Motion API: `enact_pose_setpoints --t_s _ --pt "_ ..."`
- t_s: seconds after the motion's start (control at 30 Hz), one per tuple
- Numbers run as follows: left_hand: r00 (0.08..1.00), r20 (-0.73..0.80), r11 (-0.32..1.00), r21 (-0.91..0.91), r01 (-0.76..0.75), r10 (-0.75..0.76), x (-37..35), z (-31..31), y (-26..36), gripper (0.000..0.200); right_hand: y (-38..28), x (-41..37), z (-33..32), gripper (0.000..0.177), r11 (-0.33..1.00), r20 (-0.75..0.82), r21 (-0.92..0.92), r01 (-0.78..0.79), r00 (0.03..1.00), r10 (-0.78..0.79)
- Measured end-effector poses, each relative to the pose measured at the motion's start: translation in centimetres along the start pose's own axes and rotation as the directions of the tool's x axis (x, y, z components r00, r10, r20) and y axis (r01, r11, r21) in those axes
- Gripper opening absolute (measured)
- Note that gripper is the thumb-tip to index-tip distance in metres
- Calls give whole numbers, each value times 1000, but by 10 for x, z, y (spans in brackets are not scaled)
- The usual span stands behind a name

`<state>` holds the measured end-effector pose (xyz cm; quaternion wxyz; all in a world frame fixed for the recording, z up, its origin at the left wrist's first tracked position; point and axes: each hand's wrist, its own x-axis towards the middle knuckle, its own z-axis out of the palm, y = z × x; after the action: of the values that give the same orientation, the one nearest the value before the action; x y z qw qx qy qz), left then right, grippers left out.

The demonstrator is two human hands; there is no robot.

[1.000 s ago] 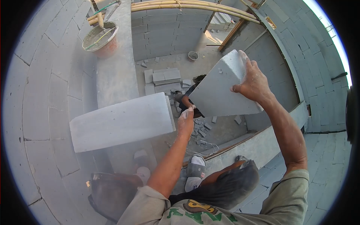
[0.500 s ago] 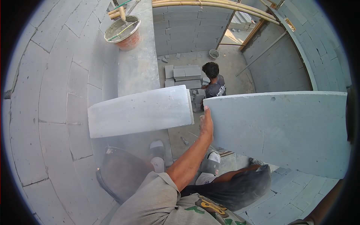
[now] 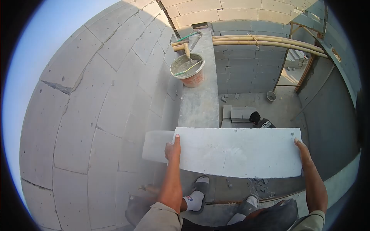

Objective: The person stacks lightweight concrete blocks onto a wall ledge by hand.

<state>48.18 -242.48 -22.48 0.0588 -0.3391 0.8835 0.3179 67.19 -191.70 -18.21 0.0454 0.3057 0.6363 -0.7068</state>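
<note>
A long pale aerated concrete block [image 3: 239,154] is held level in front of me, its broad face toward me. My left hand [image 3: 173,148] grips its left end, thumb pointing up along the edge. Around the right end is my right hand [image 3: 302,150], its thumb on the near face and its other fingers hidden behind. A second block [image 3: 156,144] lies partly behind the held one at the left, close to my left hand.
On the grey ledge [image 3: 198,109] stands a mortar bucket [image 3: 192,79] with a wooden-handled tool [image 3: 187,51] in it. Bamboo poles [image 3: 266,40] cross beyond. The block wall [image 3: 111,115] rises at left. Below, a person [image 3: 264,121] is beside stacked blocks [image 3: 243,112].
The held block has shifted left and now overlaps the second block. My right hand has come into view on its right end. My view has turned left and upward, and the person below appears lower.
</note>
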Motion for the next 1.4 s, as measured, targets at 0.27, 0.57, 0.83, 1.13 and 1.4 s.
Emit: enact_pose_setpoints --t_s 0.27,0.57,0.83,1.13,1.4 --pt "971 -235 988 140 73 -38 121 -61 -102 94 72 111 151 69 994 205 -77 -74 975 88" --pt "958 -284 983 161 91 -42 198 -100 -124 97 73 110 244 81 913 75 -409 -7 996 41" --pt "909 -317 944 274 -184 269 82 23 -11 76 89 135 221 81 893 223 -378 245 960 -168" --pt "713 5 667 347 -659 701 -57 119 28 69 156 146 34 82 578 -48 -814 -63 998 42" --pt "709 -11 659 381 -649 705 -56 119 35 64 187 136 2 83 442 -142 -880 -176 984 111"
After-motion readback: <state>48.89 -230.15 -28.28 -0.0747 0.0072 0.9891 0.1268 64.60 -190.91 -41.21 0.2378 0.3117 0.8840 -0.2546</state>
